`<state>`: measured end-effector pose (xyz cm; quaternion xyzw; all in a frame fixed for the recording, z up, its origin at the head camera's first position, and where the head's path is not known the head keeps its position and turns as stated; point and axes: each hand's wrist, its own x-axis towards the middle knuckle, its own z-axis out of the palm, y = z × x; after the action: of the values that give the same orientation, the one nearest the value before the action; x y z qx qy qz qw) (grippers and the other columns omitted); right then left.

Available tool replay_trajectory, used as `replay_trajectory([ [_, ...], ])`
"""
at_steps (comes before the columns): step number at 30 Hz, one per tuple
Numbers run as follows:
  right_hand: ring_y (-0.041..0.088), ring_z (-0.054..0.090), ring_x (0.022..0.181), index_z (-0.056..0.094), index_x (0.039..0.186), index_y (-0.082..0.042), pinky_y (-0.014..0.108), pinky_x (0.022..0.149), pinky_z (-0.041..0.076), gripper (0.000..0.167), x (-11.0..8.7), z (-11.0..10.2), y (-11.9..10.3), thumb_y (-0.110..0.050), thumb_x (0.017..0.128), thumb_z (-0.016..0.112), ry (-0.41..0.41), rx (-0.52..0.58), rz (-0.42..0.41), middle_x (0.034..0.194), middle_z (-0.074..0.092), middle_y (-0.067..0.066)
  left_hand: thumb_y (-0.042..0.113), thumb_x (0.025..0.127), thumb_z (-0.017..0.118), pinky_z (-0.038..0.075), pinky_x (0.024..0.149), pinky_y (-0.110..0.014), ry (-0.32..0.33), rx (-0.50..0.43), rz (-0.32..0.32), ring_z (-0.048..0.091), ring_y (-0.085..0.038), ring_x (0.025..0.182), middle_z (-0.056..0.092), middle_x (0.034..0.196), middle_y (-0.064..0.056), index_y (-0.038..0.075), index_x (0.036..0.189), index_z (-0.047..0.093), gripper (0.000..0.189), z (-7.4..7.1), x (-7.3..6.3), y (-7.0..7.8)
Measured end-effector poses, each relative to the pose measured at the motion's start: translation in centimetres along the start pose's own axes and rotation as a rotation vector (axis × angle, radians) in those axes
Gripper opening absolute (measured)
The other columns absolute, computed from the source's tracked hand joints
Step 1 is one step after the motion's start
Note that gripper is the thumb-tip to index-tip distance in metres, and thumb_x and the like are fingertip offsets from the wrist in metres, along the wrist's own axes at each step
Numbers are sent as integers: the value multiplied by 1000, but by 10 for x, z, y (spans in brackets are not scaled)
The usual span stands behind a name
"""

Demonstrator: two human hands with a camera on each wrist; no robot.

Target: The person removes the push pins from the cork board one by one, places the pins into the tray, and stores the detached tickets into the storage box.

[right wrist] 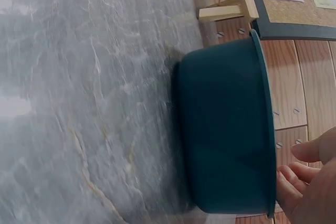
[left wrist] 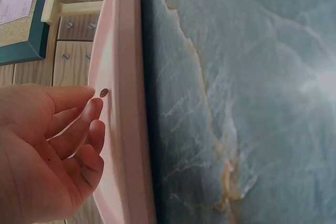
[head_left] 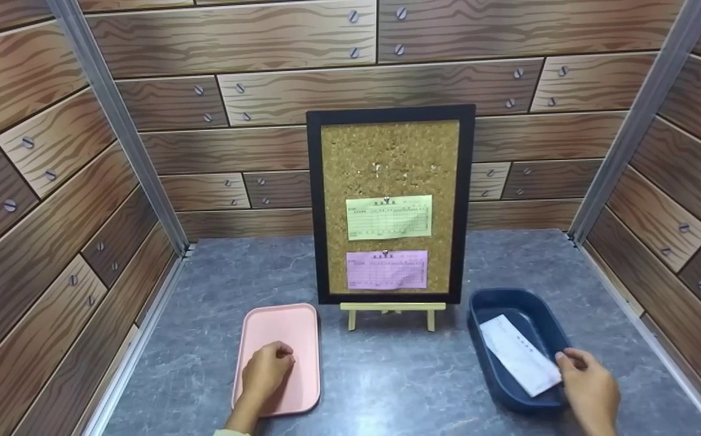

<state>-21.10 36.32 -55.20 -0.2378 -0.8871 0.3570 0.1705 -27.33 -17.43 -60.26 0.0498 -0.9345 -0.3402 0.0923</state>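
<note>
My left hand (head_left: 267, 366) is over the pink tray (head_left: 306, 387), its fingers curled with the tips close together. In the left wrist view, a small round brown-gold piece like a thumbtack head (left wrist: 104, 93) shows right at those fingertips; whether they pinch it I cannot tell. The dark blue bin (head_left: 489, 375) holds a white paper slip (head_left: 517, 354) with small print, lying slanted. My right hand (head_left: 589, 384) is at the bin's right rim, fingertips beside the slip's near corner. The right wrist view shows thumb and fingers (right wrist: 289, 184) apart behind the rim, the slip hidden by the bin wall.
Between tray and bin, a black-framed corkboard (head_left: 392, 157) stands on a small wooden easel (head_left: 392, 307). A green slip (head_left: 389, 218) and a purple slip (head_left: 386, 270) are pinned to it. Wood-patterned walls (head_left: 447, 85) enclose the grey marbled tabletop (head_left: 253, 266) at the back and sides.
</note>
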Motion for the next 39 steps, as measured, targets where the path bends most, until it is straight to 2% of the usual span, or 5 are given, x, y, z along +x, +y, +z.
replay_trajectory([
  [7, 36, 58, 97, 62, 114, -2, 46, 78, 37, 38, -1, -5, -8, -31, 91, 57, 49, 38, -25, 106, 63, 20, 20, 81, 67, 45, 62, -37, 15, -17, 12, 58, -8, 69, 62, 75, 14, 20, 85, 69, 4, -6, 3, 13],
  [13, 31, 59, 95, 64, 112, -3, 40, 77, 38, 35, 1, -1, -23, -29, 89, 60, 127, 73, -92, 105, 64, 15, 19, 81, 69, 45, 63, -34, 72, -85, 103, 60, -12, 73, 64, 81, 10, 18, 88, 69, 8, -11, 10, 33],
  [21, -8, 50, 77, 66, 111, -9, 24, 69, 40, 32, 4, 4, -50, -31, 88, 63, 169, 112, -178, 104, 64, 7, 18, 81, 69, 44, 73, -38, 177, -153, 220, 58, -21, 85, 65, 90, 1, 12, 94, 69, 14, -18, 24, 64],
  [32, -10, 52, 79, 68, 108, -10, 14, 68, 40, 28, 8, 14, -92, -27, 86, 67, 205, 237, -318, 99, 64, 0, 15, 82, 70, 48, 75, -33, 273, -265, 409, 60, -20, 84, 63, 93, -1, 9, 98, 68, 18, -27, 49, 114],
  [39, -1, 57, 82, 68, 106, -10, 14, 67, 41, 26, 11, 20, -121, -25, 85, 68, 210, 311, -402, 99, 64, 0, 11, 81, 71, 48, 75, -29, 307, -311, 463, 59, -15, 82, 62, 91, -1, 6, 97, 67, 17, -35, 64, 142],
])
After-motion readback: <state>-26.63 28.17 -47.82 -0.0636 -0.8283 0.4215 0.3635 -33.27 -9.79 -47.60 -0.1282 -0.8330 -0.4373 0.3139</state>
